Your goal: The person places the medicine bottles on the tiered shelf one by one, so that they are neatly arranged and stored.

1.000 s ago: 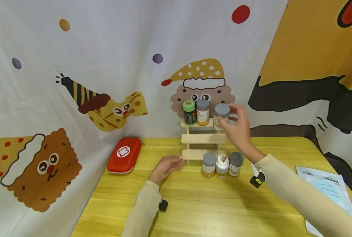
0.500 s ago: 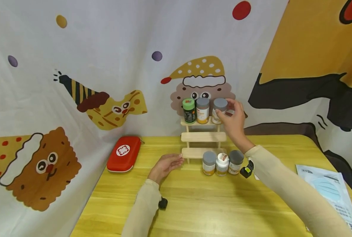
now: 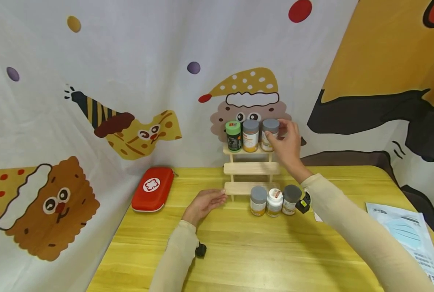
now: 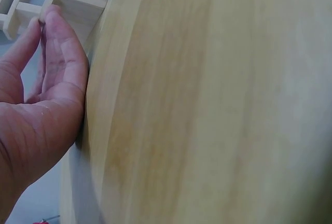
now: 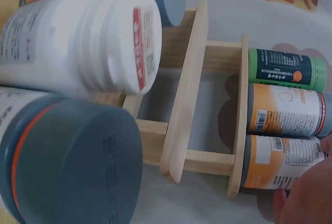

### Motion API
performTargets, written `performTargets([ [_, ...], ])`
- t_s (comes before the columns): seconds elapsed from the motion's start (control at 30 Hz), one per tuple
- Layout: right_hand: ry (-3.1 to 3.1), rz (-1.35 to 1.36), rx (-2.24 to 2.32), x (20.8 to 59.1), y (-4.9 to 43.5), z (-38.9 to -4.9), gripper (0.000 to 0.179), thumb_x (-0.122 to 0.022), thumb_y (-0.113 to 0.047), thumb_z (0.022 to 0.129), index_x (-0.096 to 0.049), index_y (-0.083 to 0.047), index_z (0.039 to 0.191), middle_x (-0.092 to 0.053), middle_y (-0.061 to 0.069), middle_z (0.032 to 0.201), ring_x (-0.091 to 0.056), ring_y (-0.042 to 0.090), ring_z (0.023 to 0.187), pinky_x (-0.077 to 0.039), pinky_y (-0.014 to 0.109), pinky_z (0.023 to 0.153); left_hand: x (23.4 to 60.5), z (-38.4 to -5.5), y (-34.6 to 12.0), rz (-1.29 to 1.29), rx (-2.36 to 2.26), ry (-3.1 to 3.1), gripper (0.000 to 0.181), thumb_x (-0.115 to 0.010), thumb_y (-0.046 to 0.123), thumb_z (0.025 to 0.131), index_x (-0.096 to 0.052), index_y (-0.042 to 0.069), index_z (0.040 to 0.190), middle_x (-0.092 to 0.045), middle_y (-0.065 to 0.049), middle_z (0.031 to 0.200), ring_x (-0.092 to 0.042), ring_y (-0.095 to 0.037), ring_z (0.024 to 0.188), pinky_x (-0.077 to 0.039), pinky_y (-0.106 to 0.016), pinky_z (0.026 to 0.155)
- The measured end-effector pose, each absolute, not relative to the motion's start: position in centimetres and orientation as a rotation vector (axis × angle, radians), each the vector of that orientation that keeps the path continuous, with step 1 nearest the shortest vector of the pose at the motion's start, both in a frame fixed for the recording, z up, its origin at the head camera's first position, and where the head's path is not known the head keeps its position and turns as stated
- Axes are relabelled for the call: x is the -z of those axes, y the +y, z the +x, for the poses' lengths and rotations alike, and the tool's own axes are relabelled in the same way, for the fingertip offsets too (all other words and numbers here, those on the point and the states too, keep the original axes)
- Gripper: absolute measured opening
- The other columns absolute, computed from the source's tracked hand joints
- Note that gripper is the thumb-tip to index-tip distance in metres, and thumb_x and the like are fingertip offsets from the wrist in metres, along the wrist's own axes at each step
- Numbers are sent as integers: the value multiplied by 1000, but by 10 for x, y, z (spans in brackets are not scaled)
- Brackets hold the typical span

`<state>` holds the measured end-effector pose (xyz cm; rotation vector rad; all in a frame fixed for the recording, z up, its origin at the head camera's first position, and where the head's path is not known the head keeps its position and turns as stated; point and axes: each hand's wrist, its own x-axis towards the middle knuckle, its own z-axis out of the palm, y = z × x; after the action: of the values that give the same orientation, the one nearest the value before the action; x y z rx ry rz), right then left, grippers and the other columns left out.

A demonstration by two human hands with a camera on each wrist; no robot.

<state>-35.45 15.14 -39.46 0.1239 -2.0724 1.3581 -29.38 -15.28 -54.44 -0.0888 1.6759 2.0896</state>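
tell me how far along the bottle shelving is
Done: the green-capped bottle and a grey-capped bottle stand on the top tier of the rack. In hand: the right hand holds a third bottle there, while the left hand pinches the lowest tier. Likely left: three bottles on the table; the middle tier has none.

Front bottles [image 3: 274, 205] partly hide lowest rack step [image 3: 239, 187].

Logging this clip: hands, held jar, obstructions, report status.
Right hand grips gray-capped jar on top rack step. Left hand pinches bottom rack step. No obstruction visible.
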Motion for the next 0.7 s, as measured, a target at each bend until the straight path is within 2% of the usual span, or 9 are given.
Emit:
performTargets([
  [0.13, -2108, 139, -1344, 394, 154, -355, 52, -79, -22, 96, -58, -2, 139, -55, 20, 130, -57, 28, 106, -46, 14, 80, 543, -293, -153, -85, -2101, 1667, 21, -69, 14, 104, -71, -2, 118, -80, 0, 92, -77, -9, 87, -65, -21, 83],
  [0.37, -2156, 174, -1318, 395, 155, -354, 55, -78, -25, 98, -55, -1, 141, -54, 21, 131, -58, 32, 109, -53, 29, 84, 544, -292, -155, -95, -2098, 1674, 18, -69, 13, 104, -72, 0, 116, -80, 0, 93, -77, -10, 89, -65, -23, 85],
  [0.6, -2234, 171, -1270, 391, 161, -356, 57, -78, -25, 98, -53, 4, 140, -54, 25, 128, -60, 37, 113, -46, 14, 80, 544, -294, -154, -101, -2095, 1661, 13, -69, 14, 104, -74, 4, 110, -80, -1, 92, -77, -9, 87, -65, -23, 84],
  [0.7, -2257, 193, -1269, 389, 164, -354, 57, -78, -24, 98, -53, 5, 140, -55, 26, 128, -60, 38, 114, -47, 20, 84, 544, -295, -153, -94, -2098, 1649, 12, -69, 14, 104, -73, 4, 109, -80, -1, 92, -77, -9, 86, -65, -22, 84],
])
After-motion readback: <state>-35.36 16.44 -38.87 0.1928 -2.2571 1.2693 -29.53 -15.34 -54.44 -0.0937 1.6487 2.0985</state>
